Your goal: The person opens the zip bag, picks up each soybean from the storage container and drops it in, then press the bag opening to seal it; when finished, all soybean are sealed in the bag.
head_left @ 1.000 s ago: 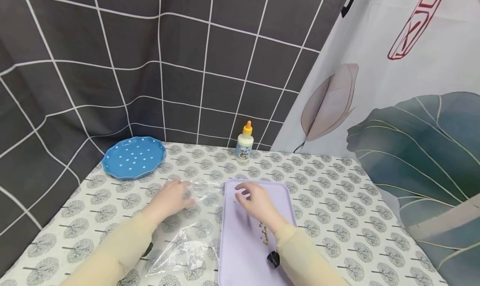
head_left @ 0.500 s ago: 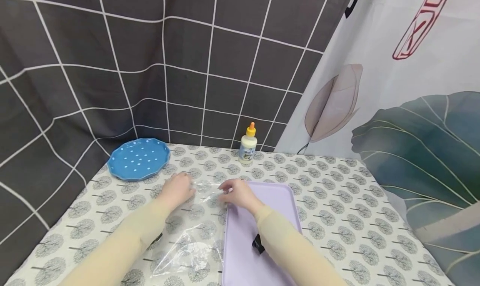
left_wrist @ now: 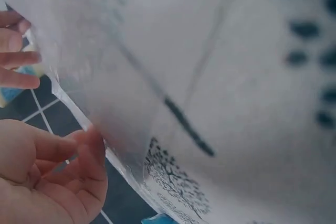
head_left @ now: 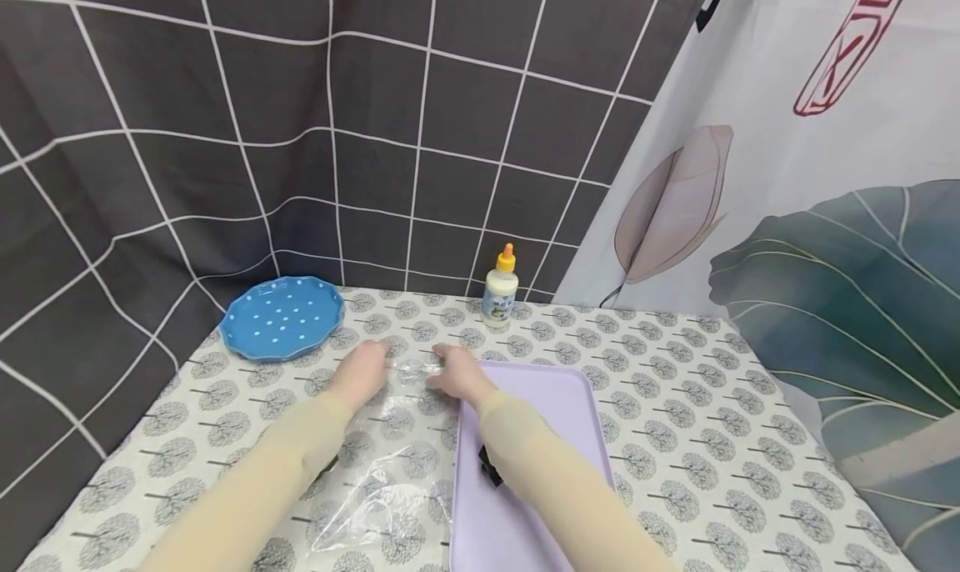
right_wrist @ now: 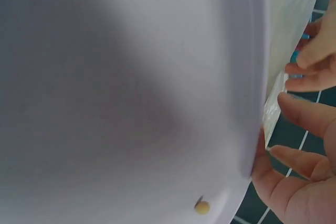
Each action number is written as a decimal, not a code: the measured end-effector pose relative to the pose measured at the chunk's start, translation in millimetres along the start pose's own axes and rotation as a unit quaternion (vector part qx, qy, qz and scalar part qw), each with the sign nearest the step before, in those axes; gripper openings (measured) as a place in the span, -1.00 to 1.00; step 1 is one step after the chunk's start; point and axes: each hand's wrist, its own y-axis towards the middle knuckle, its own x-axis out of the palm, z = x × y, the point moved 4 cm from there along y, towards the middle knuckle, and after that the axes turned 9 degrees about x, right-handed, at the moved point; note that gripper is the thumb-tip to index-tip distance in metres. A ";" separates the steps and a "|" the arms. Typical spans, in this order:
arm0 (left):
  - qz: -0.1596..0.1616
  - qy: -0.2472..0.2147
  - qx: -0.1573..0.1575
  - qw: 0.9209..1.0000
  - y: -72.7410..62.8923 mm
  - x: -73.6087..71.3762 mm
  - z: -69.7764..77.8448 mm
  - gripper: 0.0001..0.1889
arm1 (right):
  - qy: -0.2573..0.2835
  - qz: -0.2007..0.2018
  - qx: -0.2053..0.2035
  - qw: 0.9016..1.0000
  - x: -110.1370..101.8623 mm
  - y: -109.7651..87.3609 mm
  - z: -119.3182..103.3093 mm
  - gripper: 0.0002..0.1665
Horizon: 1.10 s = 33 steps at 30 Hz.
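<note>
A clear plastic bag lies flat on the cloth, left of a lilac tray. My left hand is at the bag's far edge; in the left wrist view its thumb and fingers pinch that edge. On the other side, my right hand reaches past the tray's left rim to the bag's far right corner. Its fingers are spread in the right wrist view, thumb apart, right beside the tray rim and film. A small yellowish bead sits in the tray.
A blue dotted plate stands at the far left. At the back is a bottle with a yellow cap and orange tip. A dark checked curtain hangs behind the table; a tree-print cloth covers it.
My right hand has moved left from over the tray to the bag's far corner. My left hand has shifted slightly away from me along the bag's edge. My right arm now covers the beads.
</note>
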 end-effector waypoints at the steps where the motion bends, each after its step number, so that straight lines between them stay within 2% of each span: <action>1: -0.003 -0.001 -0.001 1.000 0.5 0.2 0.7 -0.55 | -0.012 0.003 -0.002 1.000 0.9 0.0 -0.2 -0.22; 4: -0.008 -0.003 0.006 1.000 2.0 1.5 2.3 -0.59 | -0.034 0.015 -0.006 0.999 1.4 -3.1 -1.1 -0.33; 7: -0.008 -0.001 0.020 1.000 3.3 2.9 4.4 -0.71 | -0.037 0.030 -0.008 0.999 -1.8 -7.5 -2.0 -0.61; 11: -0.007 0.001 0.028 1.000 3.6 1.5 9.2 -0.87 | 0.017 0.026 -0.007 0.999 -9.8 -13.9 -2.9 -0.93; 16: -0.008 0.001 0.045 0.999 -0.4 -6.4 20.1 -0.79 | 0.098 0.013 0.003 0.995 -23.9 -23.3 1.1 -0.89; 19: -0.002 0.009 0.061 0.998 -4.2 -12.4 24.3 -0.83 | 0.113 0.003 0.007 0.994 -31.8 -29.4 5.9 -0.87; 21: 0.008 0.019 0.079 0.997 -6.8 -16.0 26.7 -0.90 | 0.109 -0.016 0.003 0.994 -35.5 -34.8 8.7 -0.86; 24: 0.022 0.048 0.135 0.989 -12.8 -19.1 36.4 -0.88 | 0.090 -0.055 -0.011 0.994 -39.9 -45.7 13.4 -0.81; 28: 0.036 0.092 0.217 0.971 -25.4 -21.5 60.9 -0.79 | 0.082 -0.083 -0.031 0.993 -44.9 -60.2 18.3 -0.66; 31: 0.048 0.107 0.255 0.960 -34.5 -22.1 80.5 -0.73 | 0.118 -0.092 -0.032 0.988 -46.0 -69.2 20.3 -0.61; 33: 0.057 0.100 0.280 0.953 -39.3 -21.3 92.3 -0.69 | 0.156 -0.103 -0.026 0.982 -45.3 -75.5 22.2 -0.67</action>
